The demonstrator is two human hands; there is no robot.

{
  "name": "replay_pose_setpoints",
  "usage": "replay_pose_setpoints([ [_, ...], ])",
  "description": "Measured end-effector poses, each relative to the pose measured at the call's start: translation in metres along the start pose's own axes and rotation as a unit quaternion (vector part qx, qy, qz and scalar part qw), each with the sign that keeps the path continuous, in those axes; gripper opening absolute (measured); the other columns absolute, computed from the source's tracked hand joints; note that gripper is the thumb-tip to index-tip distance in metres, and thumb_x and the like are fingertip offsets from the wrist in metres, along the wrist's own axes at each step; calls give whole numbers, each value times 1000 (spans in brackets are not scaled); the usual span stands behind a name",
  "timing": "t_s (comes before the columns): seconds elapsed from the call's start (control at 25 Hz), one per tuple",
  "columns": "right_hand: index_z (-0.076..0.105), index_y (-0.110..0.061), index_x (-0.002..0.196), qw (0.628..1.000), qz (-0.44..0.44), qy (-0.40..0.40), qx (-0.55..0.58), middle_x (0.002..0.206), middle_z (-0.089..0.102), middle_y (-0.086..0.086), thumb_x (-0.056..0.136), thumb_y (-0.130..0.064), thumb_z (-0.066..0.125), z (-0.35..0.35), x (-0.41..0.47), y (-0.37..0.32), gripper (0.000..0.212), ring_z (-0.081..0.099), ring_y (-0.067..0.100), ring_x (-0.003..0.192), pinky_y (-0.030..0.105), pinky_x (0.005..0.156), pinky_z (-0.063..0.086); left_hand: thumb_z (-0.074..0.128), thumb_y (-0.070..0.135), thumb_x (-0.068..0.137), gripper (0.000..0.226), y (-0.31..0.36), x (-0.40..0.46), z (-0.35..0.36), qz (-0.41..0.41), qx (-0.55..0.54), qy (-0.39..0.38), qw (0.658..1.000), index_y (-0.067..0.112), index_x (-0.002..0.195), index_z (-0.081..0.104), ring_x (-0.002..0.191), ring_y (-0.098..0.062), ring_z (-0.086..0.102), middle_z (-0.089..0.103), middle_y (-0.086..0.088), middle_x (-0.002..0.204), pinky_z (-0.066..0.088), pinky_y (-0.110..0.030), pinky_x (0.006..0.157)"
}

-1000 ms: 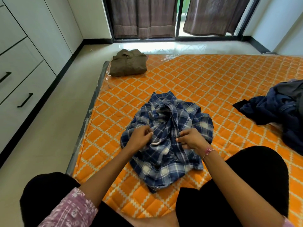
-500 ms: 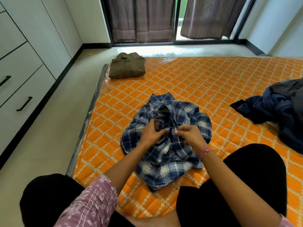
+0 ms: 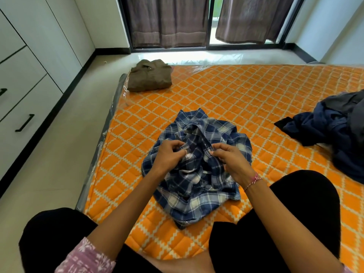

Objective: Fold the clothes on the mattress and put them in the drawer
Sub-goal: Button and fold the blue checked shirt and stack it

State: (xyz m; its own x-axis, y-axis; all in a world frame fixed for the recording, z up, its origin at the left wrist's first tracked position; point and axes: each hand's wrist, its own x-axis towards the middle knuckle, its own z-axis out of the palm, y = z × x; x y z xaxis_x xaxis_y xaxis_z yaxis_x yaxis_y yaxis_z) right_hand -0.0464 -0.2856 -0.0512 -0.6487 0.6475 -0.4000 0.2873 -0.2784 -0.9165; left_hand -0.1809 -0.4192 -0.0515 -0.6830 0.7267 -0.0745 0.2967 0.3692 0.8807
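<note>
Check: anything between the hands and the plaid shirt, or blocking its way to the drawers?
No. Left hand and right hand already pinch the plaid shirt. Only bare floor shows between mattress and drawers, which are closed.

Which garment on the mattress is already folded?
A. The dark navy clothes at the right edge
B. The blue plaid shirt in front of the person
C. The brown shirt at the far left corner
C: the brown shirt lies as a neat flat bundle at the corner of the mattress, while the blue plaid shirt is crumpled and the navy clothes lie in a loose heap.
</note>
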Motion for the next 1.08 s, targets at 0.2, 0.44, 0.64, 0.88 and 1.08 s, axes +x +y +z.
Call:
replay_pose_setpoints([
  [0.2,69,-4,73,994,-68,57,-69,77,66,23,87,-11,66,19,-9,6,15,59,25,69,38,69,52,58,10,92,10,2,-26,13,23,12,11,1000,15,94,66,62,-22,53,57,-4,65,45,-33,63],
  [0.44,61,-9,61,995,-58,55,-67,51,52,1,85,0,62,27,-22,11,26,45,0,37,13,38,35,50,24,99,30,15,-40,30,-122,-198,-16,972,7,83,69,68,-20,62,66,-12,76,52,-32,61],
  [0.64,66,-4,72,997,-53,7,-56,64,62,7,85,-1,64,31,-26,16,14,58,9,55,19,51,48,67,33,87,25,18,-35,34,-282,-307,-10,909,10,78,61,46,-7,57,56,0,60,46,-21,45],
  [0.88,69,-12,70,982,-43,162,-86,71,68,7,80,-10,72,26,-23,24,11,66,21,70,34,67,54,60,8,91,18,9,-36,32,-227,-313,-18,922,10,74,61,48,-4,60,62,6,56,49,-19,47],
  [1.08,67,-15,64,978,-76,141,-133,69,68,9,79,-14,72,30,-30,13,16,62,17,67,35,67,54,64,8,89,16,13,-38,44,-147,-265,53,951,10,73,64,53,-1,59,62,4,61,49,-16,55],
])
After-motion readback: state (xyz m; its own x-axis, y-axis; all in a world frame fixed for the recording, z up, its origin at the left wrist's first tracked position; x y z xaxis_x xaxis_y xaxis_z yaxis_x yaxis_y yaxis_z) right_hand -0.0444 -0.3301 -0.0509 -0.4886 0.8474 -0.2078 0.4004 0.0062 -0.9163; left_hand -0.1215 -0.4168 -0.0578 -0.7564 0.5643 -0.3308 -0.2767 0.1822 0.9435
